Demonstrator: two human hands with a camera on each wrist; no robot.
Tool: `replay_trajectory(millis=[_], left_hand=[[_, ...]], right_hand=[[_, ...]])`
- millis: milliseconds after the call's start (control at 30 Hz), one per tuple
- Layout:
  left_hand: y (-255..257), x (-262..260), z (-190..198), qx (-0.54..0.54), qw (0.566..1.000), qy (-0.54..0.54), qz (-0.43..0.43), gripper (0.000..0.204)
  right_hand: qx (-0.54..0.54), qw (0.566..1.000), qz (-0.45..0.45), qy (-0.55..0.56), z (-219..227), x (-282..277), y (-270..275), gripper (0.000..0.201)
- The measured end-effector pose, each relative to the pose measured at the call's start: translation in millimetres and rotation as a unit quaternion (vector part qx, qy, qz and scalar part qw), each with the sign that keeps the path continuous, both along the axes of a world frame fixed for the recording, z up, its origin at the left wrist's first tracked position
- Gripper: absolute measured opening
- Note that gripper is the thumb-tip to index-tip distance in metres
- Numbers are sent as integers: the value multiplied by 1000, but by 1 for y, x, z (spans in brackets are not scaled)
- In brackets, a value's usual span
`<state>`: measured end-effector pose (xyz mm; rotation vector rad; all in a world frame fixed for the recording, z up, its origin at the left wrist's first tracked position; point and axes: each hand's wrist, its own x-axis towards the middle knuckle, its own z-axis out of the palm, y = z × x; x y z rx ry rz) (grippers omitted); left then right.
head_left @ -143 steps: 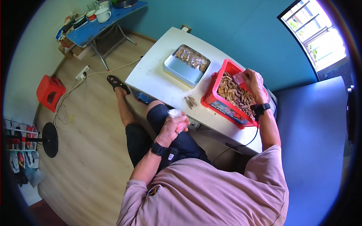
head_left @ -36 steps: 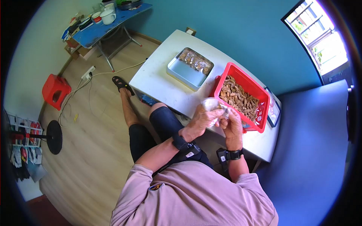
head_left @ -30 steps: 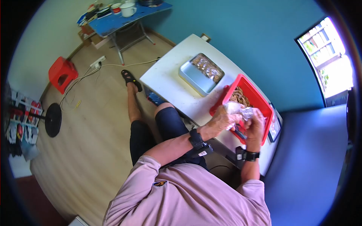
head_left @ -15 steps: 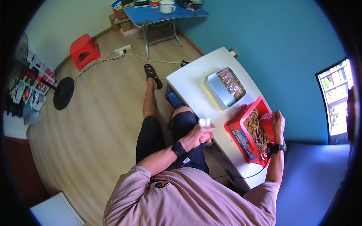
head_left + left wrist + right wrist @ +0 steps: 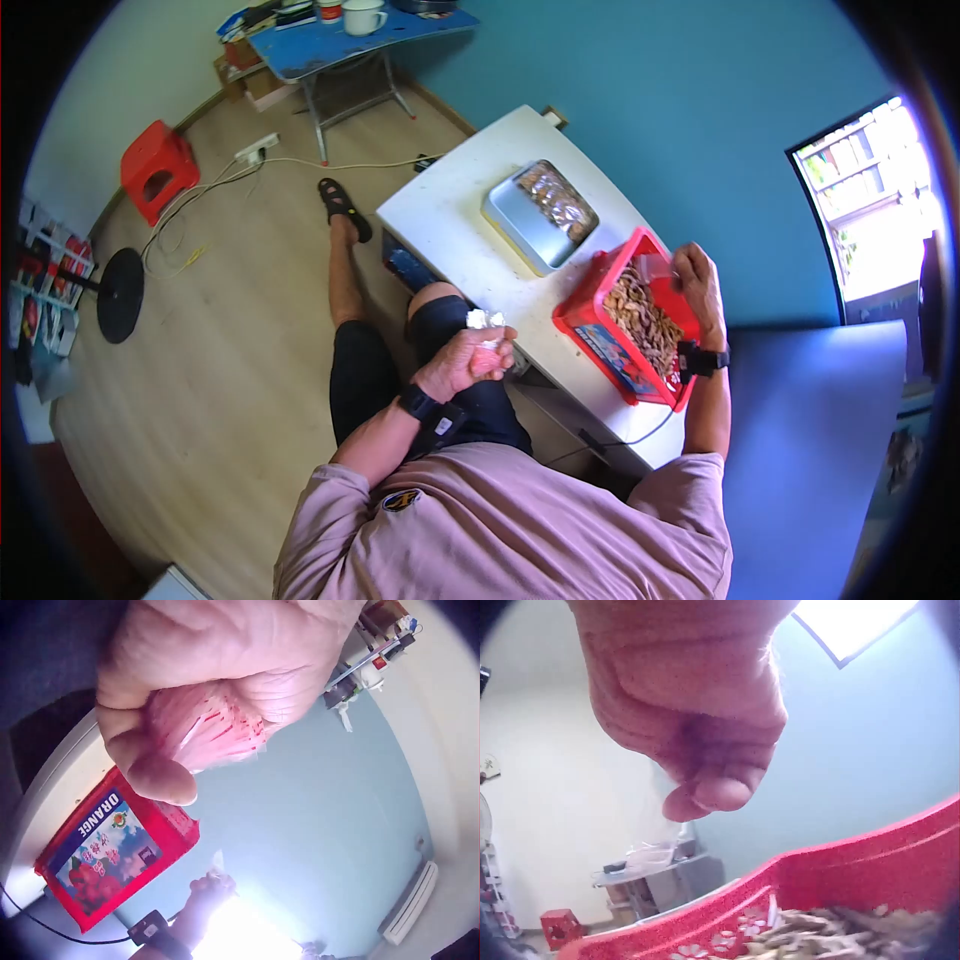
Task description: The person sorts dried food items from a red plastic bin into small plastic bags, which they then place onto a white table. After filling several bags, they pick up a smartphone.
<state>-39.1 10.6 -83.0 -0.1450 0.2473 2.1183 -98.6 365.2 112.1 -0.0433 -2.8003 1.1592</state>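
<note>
In the head view my left hand (image 5: 465,358) grips a bundle of thin clear plastic bags (image 5: 214,727), marked with red print in the left wrist view. My right hand (image 5: 697,282) is raised over the back wall of the red bin (image 5: 600,350) and pinches a small clear plastic bag (image 5: 655,267) by its edge. Brown dried pieces (image 5: 645,320) fill much of the bin. Left of the bin, a rectangular metal tin (image 5: 520,220) has clear packets of brown pieces (image 5: 555,200) along its far side.
Bin and tin stand on a white table (image 5: 450,200) against the blue wall. A blue padded seat (image 5: 810,450) is to the right. A red stool (image 5: 160,170), fan base (image 5: 120,295) and cords (image 5: 190,215) are on the left floor. A blue folding table (image 5: 310,50) stands behind.
About a second ago both hands were together by the bin's front with plastic between them. Since then they have parted: left back over the lap, right out over the bin. The head view has shifted.
</note>
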Motion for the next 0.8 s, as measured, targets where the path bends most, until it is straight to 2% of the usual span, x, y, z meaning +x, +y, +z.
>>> replay_trajectory(millis=[33, 67, 133, 167, 233, 333, 367, 433, 500, 600, 667, 800], left_hand=[[-1, 0, 3, -9, 1000, 0, -9, 29], [-2, -1, 4, -17, 999, 13, -24, 33], [-5, -1, 4, -28, 999, 20, -33, 37], [-6, 0, 4, -9, 998, 37, -58, 43], [-10, 5, 10, 7, 996, 46, -74, 48], [-22, 16, 35, -43, 991, 106, -74, 69], [-26, 20, 40, -46, 991, 104, -73, 69], [-33, 24, 45, 5, 987, 144, -72, 74], [-40, 29, 38, 26, 986, 144, -78, 77], [-47, 37, 33, 59, 990, 114, -62, 69], [-49, 39, 30, -10, 990, 139, -38, 53], [-46, 34, 31, -32, 987, 145, -63, 39]], right_hand=[[-38, 999, 31, -4, 10, 6, -21, 18], [-39, 999, 25, -7, 17, 12, -38, 18], [-146, 979, 131, -63, 22, 20, -73, 16], [-219, 959, 140, -114, 22, 27, -89, 14], [-225, 937, 227, -146, 13, 35, -118, 16], [-158, 905, 317, -235, 2, 45, -167, 12], [-109, 896, 362, -235, -3, 45, -182, 11], [23, 886, 455, -87, -31, 41, -202, 9], [45, 877, 475, -59, -47, 40, -214, 11], [93, 869, 485, -29, -54, 44, -225, 22], [126, 871, 473, -31, -53, 48, -228, 26], [149, 862, 484, 3, -61, 49, -227, 26]])
